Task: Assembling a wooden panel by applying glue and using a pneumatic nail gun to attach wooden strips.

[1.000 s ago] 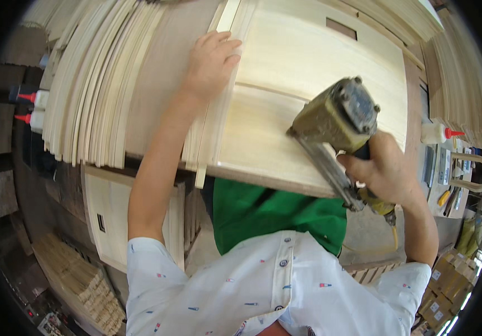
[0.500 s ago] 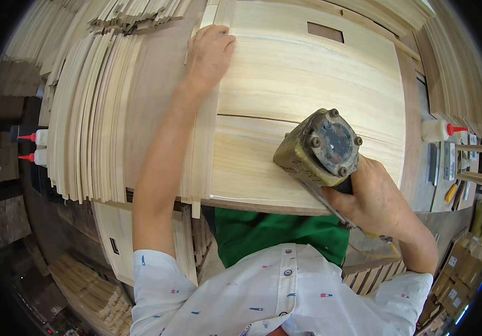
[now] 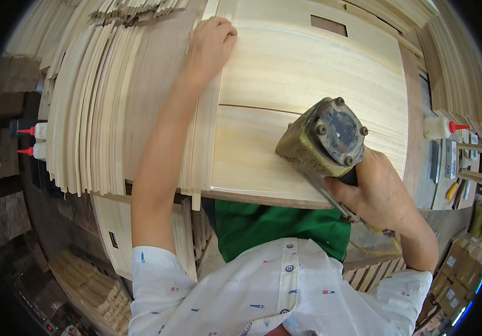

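My right hand (image 3: 378, 187) is closed round the handle of a worn, yellowish pneumatic nail gun (image 3: 325, 137). The tool is tilted over the near right part of a pale wooden panel (image 3: 308, 73), and its head hides the nose, so contact with the wood cannot be told. My left hand (image 3: 212, 45) lies at the panel's far left, fingers curled over a narrow wooden strip (image 3: 203, 145) along that edge. A rectangular slot (image 3: 329, 25) is cut near the panel's far side. A dark seam crosses the panel from left to right.
Stacked wooden slats (image 3: 87, 112) stand left of the panel, and more boards (image 3: 457, 73) at the far right. Glue bottles with red tips lie at both sides, one white bottle (image 3: 437, 127) on the right. An air hose (image 3: 372, 249) hangs below the nail gun.
The whole view has shifted slightly, so panel and hands sit higher in the picture. The nail gun has moved a little farther from me; both hands keep their grips.
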